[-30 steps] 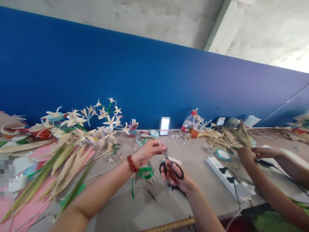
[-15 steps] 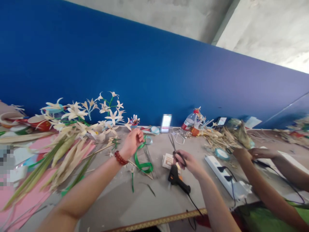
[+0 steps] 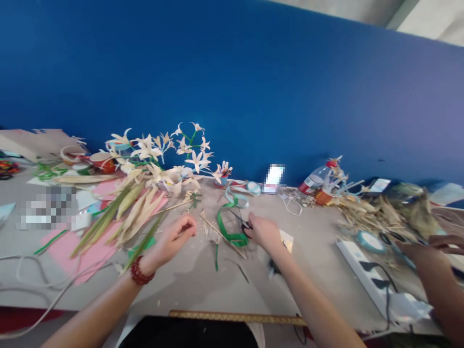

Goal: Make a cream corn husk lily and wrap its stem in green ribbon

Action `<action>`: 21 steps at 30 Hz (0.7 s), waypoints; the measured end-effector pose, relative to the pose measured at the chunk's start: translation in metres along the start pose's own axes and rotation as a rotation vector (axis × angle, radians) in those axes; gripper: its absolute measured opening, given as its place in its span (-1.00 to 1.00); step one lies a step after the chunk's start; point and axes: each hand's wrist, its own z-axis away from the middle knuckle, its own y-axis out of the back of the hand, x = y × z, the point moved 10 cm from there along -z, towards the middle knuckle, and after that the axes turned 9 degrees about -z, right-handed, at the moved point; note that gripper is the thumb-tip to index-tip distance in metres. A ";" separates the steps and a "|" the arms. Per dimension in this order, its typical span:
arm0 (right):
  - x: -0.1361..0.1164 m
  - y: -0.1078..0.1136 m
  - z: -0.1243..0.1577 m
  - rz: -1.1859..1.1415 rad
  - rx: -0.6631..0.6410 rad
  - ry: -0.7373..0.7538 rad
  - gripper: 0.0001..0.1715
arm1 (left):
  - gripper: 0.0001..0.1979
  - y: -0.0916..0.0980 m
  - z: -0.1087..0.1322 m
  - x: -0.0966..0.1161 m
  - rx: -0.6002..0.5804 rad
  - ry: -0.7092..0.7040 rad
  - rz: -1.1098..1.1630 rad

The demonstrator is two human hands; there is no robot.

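My right hand point(image 3: 264, 231) is closed around the black handles of a pair of scissors point(image 3: 247, 227), whose blades point up and left over a loop of green ribbon point(image 3: 237, 239). To the left, my left hand point(image 3: 183, 229) hovers over the table with its fingers curled in; whatever is inside them, if anything, is hidden. A red bead bracelet point(image 3: 140, 271) circles that wrist. Below the ribbon lies a small green-stemmed piece point(image 3: 216, 256). A dark glue gun point(image 3: 274, 267) is mostly covered by my right forearm.
Cream husk flowers point(image 3: 145, 147) stand at the back left, above corn husks point(image 3: 139, 217) on pink paper point(image 3: 65, 251). A phone point(image 3: 273, 178) leans by the blue wall. To the right are a bottle point(image 3: 313, 180), a power strip point(image 3: 362, 275) and another person's hand point(image 3: 420, 253).
My view has turned left and down. My right hand has carried the scissors left to the green ribbon, off the glue gun. My left hand has come lower, away from the ribbon.
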 end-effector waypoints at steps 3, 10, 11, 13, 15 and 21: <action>-0.013 -0.010 -0.017 0.020 -0.060 0.089 -0.89 | -0.74 0.002 0.008 -0.009 -0.019 0.033 -0.019; -0.028 -0.025 -0.041 -0.088 -0.196 0.254 -0.88 | -0.62 0.012 0.016 -0.017 0.080 0.083 0.017; -0.029 -0.024 -0.042 -0.113 -0.207 0.267 -0.85 | -0.62 0.014 0.017 -0.017 0.106 0.090 0.047; -0.033 -0.016 -0.039 -0.164 -0.209 0.282 -0.81 | -0.64 0.016 0.018 -0.016 0.139 0.090 0.089; -0.045 -0.007 -0.031 -0.225 -0.180 0.289 -0.76 | -0.69 0.014 0.016 -0.011 0.126 0.080 0.083; -0.155 0.008 0.019 -0.840 -0.196 0.615 -0.10 | -0.90 -0.038 -0.009 0.021 -0.152 -0.167 -0.105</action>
